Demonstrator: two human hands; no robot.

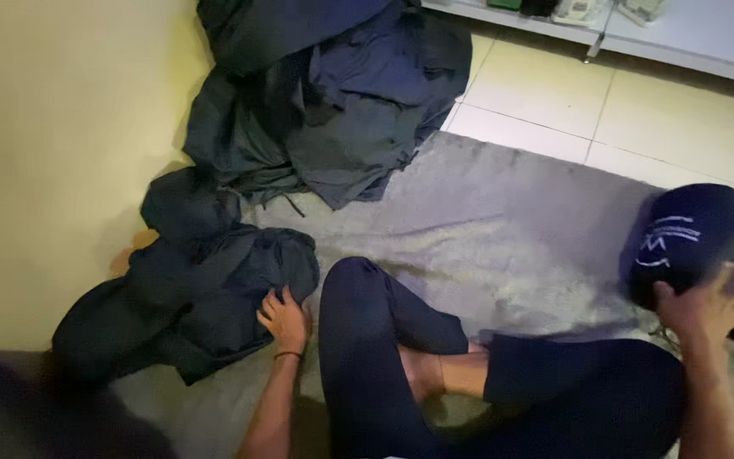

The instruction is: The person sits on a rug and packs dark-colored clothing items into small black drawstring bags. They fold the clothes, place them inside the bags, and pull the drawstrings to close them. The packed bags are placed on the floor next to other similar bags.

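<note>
Two hands busy on the grey rug. Left hand clamped on near-left dark garment heap. Right hand, fingers spread, pressed against navy bundle far right.

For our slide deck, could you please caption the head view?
Seated on a grey rug, left hand grips a dark garment while right hand presses a rolled navy bundle.

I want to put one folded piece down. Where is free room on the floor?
Free: the grey rug between the big clothes heap and the right hand, and the tiles behind. Crowded: beside the wall, where the left hand grips the dark pile.
</note>
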